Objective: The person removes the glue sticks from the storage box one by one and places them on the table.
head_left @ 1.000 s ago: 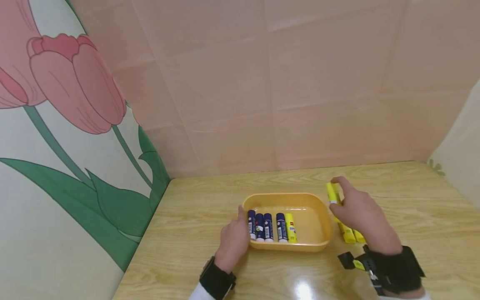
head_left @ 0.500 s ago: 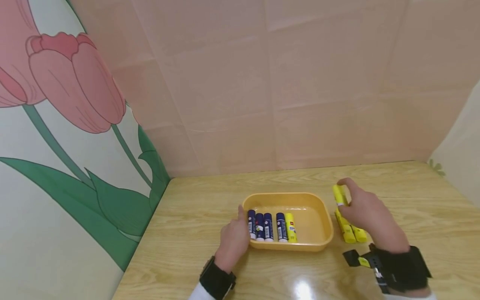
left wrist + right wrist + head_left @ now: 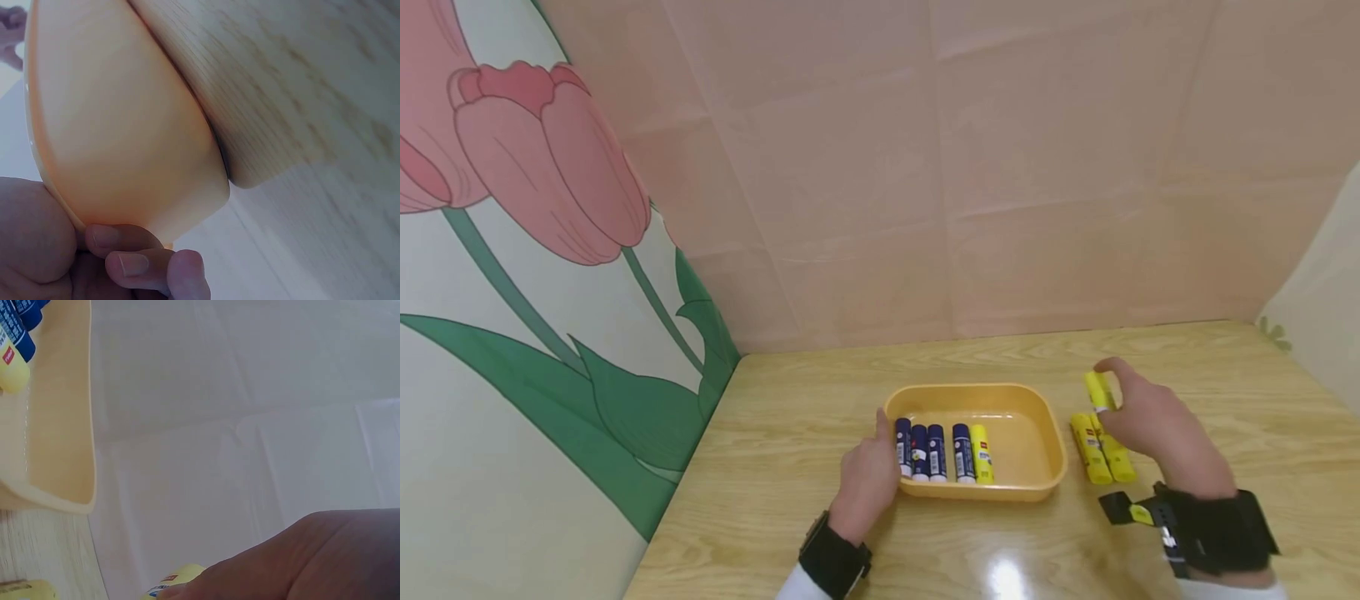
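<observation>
At the yellow-orange plastic tray (image 3: 977, 492), my left hand (image 3: 869, 473) grips the left edge; in the left wrist view its fingers (image 3: 131, 259) curl against the outer wall. Inside the tray lie several navy glue sticks (image 3: 936, 454) with white ends and one yellow glue stick (image 3: 981, 455), side by side. My right hand (image 3: 1157, 421) pinches another yellow glue stick (image 3: 1098, 390) between thumb and forefinger, right of the tray. Two more yellow glue sticks (image 3: 1090, 450) lie together on the table just below it. In the right wrist view the held stick (image 3: 181, 578) is mostly covered by the hand.
The wood-grain table (image 3: 760, 467) meets a pinkish sheet-covered wall (image 3: 940, 208) at the back. A wall with painted tulips (image 3: 550, 167) rises on the left. Black straps with devices (image 3: 1210, 529) sit on both wrists.
My right hand has moved right, away from the tray, with the yellow glue stick still pinched. The two yellow sticks on the table now show more fully. My left hand stays put.
</observation>
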A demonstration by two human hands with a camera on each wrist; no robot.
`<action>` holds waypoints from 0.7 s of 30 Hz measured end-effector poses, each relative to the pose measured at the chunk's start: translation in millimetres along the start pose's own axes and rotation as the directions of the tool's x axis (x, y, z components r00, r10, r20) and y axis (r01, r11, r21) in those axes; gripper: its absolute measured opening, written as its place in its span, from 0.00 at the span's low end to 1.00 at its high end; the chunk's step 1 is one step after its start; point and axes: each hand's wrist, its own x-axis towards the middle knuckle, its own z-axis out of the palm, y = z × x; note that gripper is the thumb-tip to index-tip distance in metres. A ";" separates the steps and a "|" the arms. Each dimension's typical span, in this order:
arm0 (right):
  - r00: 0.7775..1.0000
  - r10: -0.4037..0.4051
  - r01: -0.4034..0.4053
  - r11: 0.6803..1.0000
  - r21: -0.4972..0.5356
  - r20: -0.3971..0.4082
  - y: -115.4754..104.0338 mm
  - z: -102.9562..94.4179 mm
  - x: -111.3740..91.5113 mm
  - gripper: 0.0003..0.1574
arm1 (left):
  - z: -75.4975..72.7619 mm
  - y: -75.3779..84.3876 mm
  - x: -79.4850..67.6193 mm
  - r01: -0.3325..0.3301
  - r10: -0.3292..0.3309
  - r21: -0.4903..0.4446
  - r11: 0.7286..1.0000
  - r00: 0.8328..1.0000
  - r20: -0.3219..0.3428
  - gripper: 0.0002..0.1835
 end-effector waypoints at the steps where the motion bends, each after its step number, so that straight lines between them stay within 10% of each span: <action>1: 1.000 -0.001 0.001 1.000 0.001 -0.001 1.9 -0.4 0.1 0.45 | -0.3 0.2 -0.1 0.001 -0.001 -0.001 1.000 1.000 -0.001 0.32; 21: 0.998 0.067 -0.067 0.998 -0.021 0.017 31.8 -5.3 10.0 0.45 | 0.3 0.0 -0.3 0.059 -0.058 -0.028 0.998 0.997 0.053 0.33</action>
